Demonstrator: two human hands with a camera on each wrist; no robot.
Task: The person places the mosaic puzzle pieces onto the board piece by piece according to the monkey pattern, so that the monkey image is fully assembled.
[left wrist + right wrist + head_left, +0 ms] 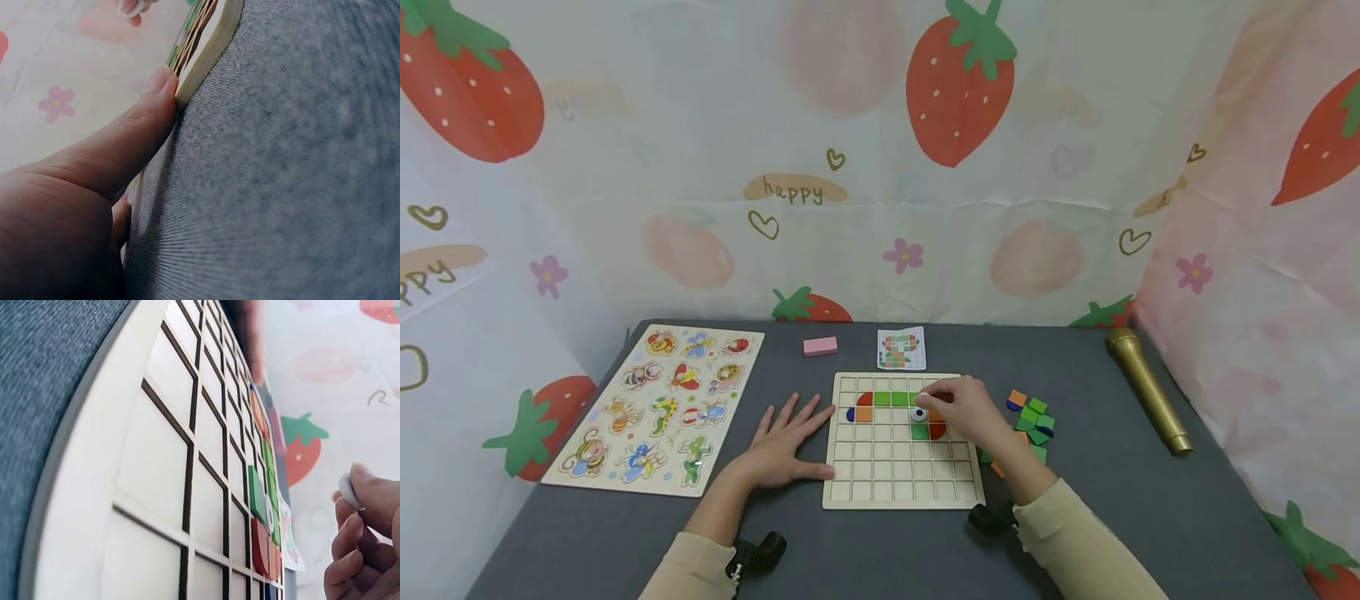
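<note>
A pale wooden grid board lies on the grey cloth with coloured tiles in its upper rows. Green tiles, an orange square and a black-and-white eye piece are among them. Thumb and index finger of my right hand pinch a small white disc above the board's upper right part; the other fingers are curled. With fingers spread, my left hand rests on the cloth. Its thumb presses against the board's left edge.
Loose coloured tiles lie right of the board, partly behind my right wrist. Behind the board are a printed pattern card and a pink block. An insect picture board lies left, a gold tube right.
</note>
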